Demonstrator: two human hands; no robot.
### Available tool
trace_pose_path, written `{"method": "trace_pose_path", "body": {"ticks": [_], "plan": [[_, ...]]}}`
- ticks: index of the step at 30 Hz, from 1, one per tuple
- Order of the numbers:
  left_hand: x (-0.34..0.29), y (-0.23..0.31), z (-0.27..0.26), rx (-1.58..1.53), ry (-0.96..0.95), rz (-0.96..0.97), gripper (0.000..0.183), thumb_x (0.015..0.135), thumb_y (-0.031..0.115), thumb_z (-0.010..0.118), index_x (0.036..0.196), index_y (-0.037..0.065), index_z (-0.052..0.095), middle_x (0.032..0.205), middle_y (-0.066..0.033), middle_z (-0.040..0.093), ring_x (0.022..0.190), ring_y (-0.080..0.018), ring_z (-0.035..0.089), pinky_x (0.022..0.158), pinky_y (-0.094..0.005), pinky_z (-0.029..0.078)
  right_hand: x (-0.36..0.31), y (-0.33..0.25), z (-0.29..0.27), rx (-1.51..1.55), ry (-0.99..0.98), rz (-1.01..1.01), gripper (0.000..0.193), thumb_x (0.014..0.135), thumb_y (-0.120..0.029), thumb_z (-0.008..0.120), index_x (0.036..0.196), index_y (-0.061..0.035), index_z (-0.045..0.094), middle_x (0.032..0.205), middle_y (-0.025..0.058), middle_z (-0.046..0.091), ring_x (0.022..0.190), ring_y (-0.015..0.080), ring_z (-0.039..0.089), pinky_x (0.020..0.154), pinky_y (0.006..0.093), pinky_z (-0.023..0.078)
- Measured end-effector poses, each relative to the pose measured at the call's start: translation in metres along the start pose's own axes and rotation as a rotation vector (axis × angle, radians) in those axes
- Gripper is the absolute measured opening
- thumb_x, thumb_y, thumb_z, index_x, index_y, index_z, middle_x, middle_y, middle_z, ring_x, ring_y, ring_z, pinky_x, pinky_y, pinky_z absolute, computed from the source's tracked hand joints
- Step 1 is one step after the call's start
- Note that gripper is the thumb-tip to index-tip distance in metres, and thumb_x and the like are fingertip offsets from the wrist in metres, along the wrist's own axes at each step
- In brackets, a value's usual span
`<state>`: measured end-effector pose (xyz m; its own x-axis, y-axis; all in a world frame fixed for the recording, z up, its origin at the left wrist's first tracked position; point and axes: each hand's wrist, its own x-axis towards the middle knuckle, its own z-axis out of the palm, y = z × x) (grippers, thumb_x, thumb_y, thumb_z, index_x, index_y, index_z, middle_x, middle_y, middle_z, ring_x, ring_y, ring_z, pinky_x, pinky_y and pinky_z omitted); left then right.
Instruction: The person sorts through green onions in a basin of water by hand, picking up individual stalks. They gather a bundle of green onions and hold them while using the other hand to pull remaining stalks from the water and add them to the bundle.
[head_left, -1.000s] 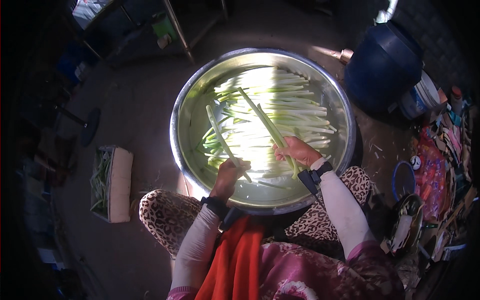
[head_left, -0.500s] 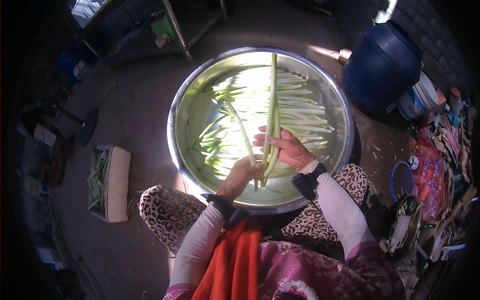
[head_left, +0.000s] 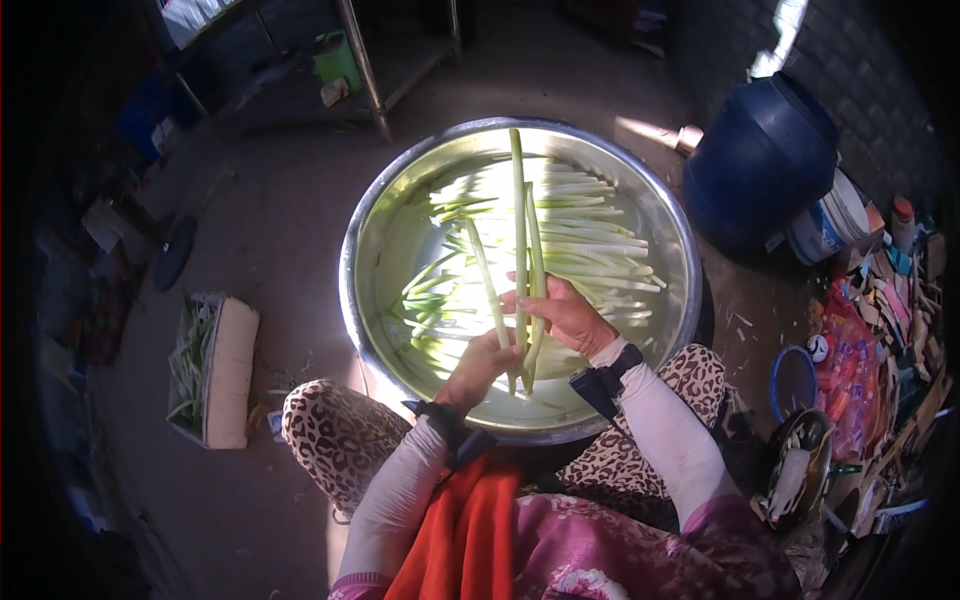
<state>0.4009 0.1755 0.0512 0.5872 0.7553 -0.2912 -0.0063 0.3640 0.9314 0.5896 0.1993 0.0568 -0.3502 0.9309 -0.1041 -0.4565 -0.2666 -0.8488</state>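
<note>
A wide metal basin (head_left: pixel 357 290) stands in front of me, with many pale green-white scallions (head_left: pixel 600 245) lying side by side in it. Over its near half, my left hand (head_left: pixel 483 368) is closed around one shorter scallion (head_left: pixel 481 265), which points up and away. My right hand (head_left: pixel 568 318) grips two longer scallions (head_left: pixel 519 200) upright, their lower ends close beside my left fingers. Both hands are near each other, and bright sunlight washes out part of the pile behind them.
To the left is a box (head_left: pixel 232 372) with green trimmings. At the right stand a dark blue barrel (head_left: pixel 755 150) and a white bucket (head_left: pixel 835 215). Nearer on that side are a blue-rimmed round thing (head_left: pixel 795 385), red netting (head_left: pixel 850 375) and piled scraps. A wooden-legged rack (head_left: pixel 365 65) is behind.
The two long scallions in my right hand have shifted left, nearer to the one in my left hand, and their tips have spread apart. The whole view has tilted slightly.
</note>
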Motion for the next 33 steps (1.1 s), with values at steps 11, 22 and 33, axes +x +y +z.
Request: {"method": "trace_pose_path", "body": {"ticks": [11,22,33], "plan": [[0.000,-0.003,-0.011,-0.172,0.032,0.014,0.029,0.091,0.014,0.055,0.115,-0.001,0.057,0.096,-0.0052,0.062,0.084,-0.0130,0.056,0.078,-0.0281,0.046,0.015,0.004,0.004,-0.067,0.046,0.040,0.050,0.087,-0.006,0.060,0.132,0.0038,0.041,0.113,0.0151,0.059,0.101,0.0221,0.059,0.088,0.0343,0.050],[-0.007,0.001,-0.015,-0.104,0.108,0.029,0.029,0.091,0.015,0.059,0.114,-0.001,0.057,0.095,-0.0057,0.062,0.083,-0.0132,0.057,0.078,-0.0284,0.047,0.020,0.022,0.003,-0.185,0.016,0.047,0.042,0.085,-0.006,0.064,0.124,0.0034,0.051,0.105,0.0063,0.061,0.092,0.0126,0.058,0.085,0.0282,0.048],[0.002,-0.003,-0.014,-0.090,0.064,0.022,0.038,0.091,0.022,0.056,0.118,-0.003,0.053,0.103,-0.0093,0.062,0.090,-0.0168,0.060,0.081,-0.0296,0.048,0.010,0.000,0.011,-0.207,0.046,0.047,0.042,0.086,-0.013,0.063,0.123,0.0019,0.051,0.103,0.0079,0.062,0.093,0.0142,0.058,0.084,0.0289,0.045]]}}
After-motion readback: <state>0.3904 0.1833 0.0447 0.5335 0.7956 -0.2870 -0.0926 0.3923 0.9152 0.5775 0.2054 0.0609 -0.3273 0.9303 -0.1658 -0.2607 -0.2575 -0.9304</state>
